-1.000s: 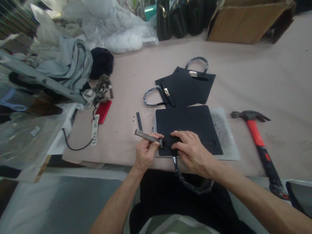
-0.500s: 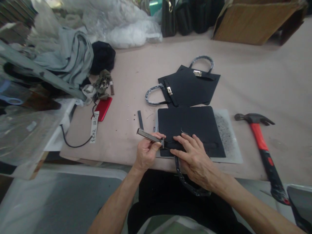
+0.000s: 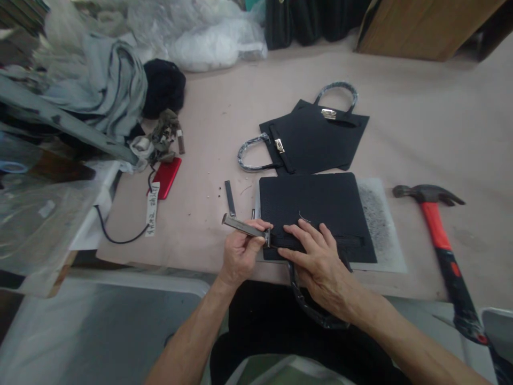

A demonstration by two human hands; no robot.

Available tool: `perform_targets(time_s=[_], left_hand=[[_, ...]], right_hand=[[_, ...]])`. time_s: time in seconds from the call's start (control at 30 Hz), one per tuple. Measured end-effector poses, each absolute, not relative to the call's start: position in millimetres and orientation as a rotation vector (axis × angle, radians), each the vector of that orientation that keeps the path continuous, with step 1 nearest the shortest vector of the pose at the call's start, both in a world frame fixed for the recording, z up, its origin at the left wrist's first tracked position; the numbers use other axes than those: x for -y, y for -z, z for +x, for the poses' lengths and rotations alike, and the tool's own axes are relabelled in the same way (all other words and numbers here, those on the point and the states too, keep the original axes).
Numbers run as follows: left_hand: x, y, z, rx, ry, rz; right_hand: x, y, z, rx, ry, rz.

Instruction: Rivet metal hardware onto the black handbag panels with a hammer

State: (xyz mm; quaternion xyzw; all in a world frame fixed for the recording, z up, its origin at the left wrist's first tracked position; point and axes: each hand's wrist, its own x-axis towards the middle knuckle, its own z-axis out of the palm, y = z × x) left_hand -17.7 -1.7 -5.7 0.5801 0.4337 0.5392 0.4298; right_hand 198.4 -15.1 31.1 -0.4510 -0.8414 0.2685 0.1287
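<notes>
A black bag panel (image 3: 310, 198) lies on a pale speckled board (image 3: 387, 235) at the table's near edge. My left hand (image 3: 239, 255) is closed round a metal punch (image 3: 243, 226), its wide end at the left part of the panel's lower strip. My right hand (image 3: 320, 270) presses flat on the panel with its fingers spread, the index fingertip close to the punch. Below that hand a plastic-wrapped bag handle (image 3: 302, 302) hangs over the table edge. A loose thread (image 3: 304, 218) curls on the panel above my fingers.
A red-and-black claw hammer (image 3: 441, 230) lies at right. Two black bag panels with handles (image 3: 316, 139) overlap beyond the work. A flat metal strip (image 3: 230, 198) lies left of the board, a red phone-like object (image 3: 168, 176) farther left. A cardboard box (image 3: 425, 32) stands at the back.
The view has shifted slightly, so the hammer sits a little farther right. Both hands and the punch stay nearly in place on the panel.
</notes>
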Motion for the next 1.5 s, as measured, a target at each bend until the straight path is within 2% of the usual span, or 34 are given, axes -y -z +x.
perform_targets(time_s=[0.43, 0.63, 0.73, 0.83, 0.9, 0.97, 1.07, 1.17, 1.23, 1.33, 1.5], left_hand=[[1.6, 4.3, -17.2, -1.100, -1.339, 1.462], [1.2, 6.3, -16.2, -1.109, -1.340, 1.447], [1.0, 6.3, -15.9, -1.116, -1.356, 1.442], [5.7, 3.9, -14.0, -1.128, -1.344, 1.403], [12.9, 1.6, -11.1, -1.133, -1.319, 1.343], [22.3, -0.7, -6.9, -1.137, -1.300, 1.286], [35.7, -4.3, -0.7, -1.175, -1.291, 1.220], [43.1, -6.7, 2.4, -1.212, -1.255, 1.123], [44.8, -6.2, 2.8, -1.198, -1.227, 1.043], [46.1, -2.6, 3.8, -1.146, -1.238, 0.910], [55.0, -0.2, 10.6, -1.100, -1.233, 0.774]], right_hand=[[16.4, -37.7, 200.1, 2.388, -0.813, -1.278], [29.6, -37.0, 206.9, 2.073, -0.624, -1.280], [42.5, -36.5, 213.5, 1.808, -0.535, -1.439], [63.1, -37.6, 220.8, 1.399, -0.520, -1.808], [78.8, -38.4, 222.9, 1.033, -0.671, -1.981], [92.2, -38.8, 222.4, 0.599, -0.926, -1.952], [103.4, -37.9, 223.6, -0.063, -1.277, -1.664], [106.9, -31.3, 232.9, -0.442, -1.631, -1.382], [108.2, -22.5, 238.3, -0.443, -1.890, -1.179], [108.9, -7.3, 232.0, -0.131, -2.142, -0.990], [102.2, 2.1, 190.7, 0.379, -2.098, -1.042]])
